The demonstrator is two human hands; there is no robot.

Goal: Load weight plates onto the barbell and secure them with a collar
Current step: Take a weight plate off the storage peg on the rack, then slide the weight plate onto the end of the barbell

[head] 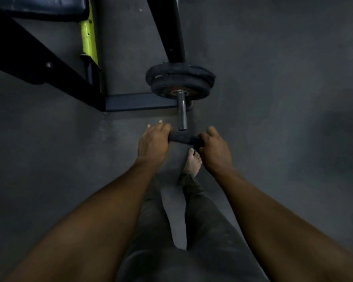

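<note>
Dark grey gym flooring fills the scene, dim and bare around the equipment. Both hands hold one small black weight plate seen edge-on: the left hand is closed over its left rim with the fingers curled round the far side, and the right hand is clamped on its right rim. The plate hangs level between them, just short of the open end of the barbell sleeve and slightly below it — not yet on the bar. No brand, number or lettering can be read on the plate; its edge is plain and blurred.

Further along the chrome sleeve, two black plates already sit pressed together, the nearer one showing a worn rust-coloured hub around the bar. Their rubber rims look scuffed, and no writing is legible there either.

Behind them a thick black upright rises out of view. To the left stand a black angled frame, a yellow-green post and the corner of a dark padded bench; a flat steel base rail runs along the floor toward the sleeve. Below the held plate a bare foot and dark trouser legs are visible — nothing lies between plate and sleeve end.
</note>
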